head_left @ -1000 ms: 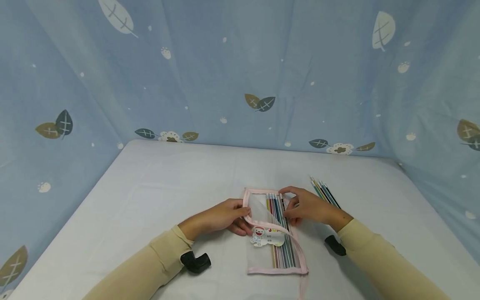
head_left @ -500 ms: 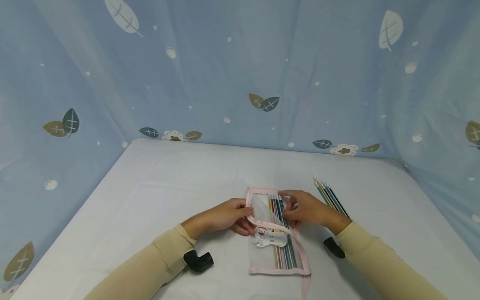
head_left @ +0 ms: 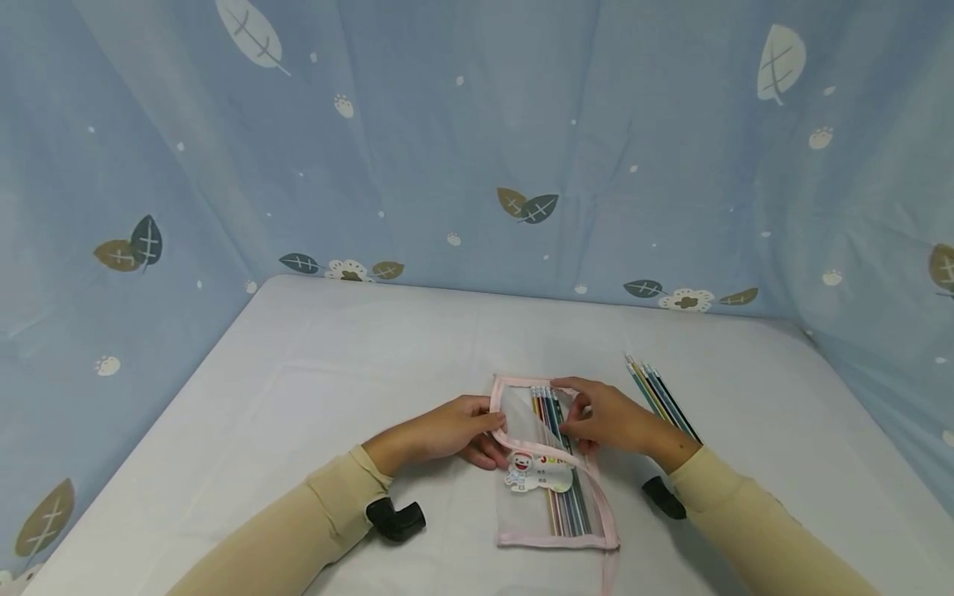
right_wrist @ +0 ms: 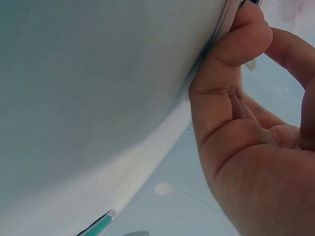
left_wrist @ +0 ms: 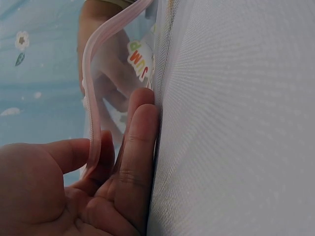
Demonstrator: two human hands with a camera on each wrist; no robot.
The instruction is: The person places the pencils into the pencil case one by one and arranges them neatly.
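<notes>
A clear mesh pencil pouch with pink trim (head_left: 537,541) lies on the table, its flap folded back. Several pencils (head_left: 570,513) lie lengthwise inside, towards its right side. My left hand (head_left: 450,430) pinches the pouch's pink edge between thumb and fingers; the left wrist view shows that edge (left_wrist: 92,88) in the grip, the other fingers straight against the mesh. My right hand (head_left: 622,414) is at the pouch's upper right, index fingertip at the top trim and thumb beside the dark pencil. I cannot tell what it grips, as its fingertips are partly hidden.
More pencils (head_left: 657,393) lie in a loose bunch to the right, behind my right wrist; the end of a teal one (right_wrist: 102,225) shows in the right wrist view. A blue leaf-print curtain (head_left: 447,149) hangs behind the white table (head_left: 335,356).
The head view has shifted slightly, so everything sits a little further right in it. Both hands stay at the pouch, with the right fingers shifting only slightly.
</notes>
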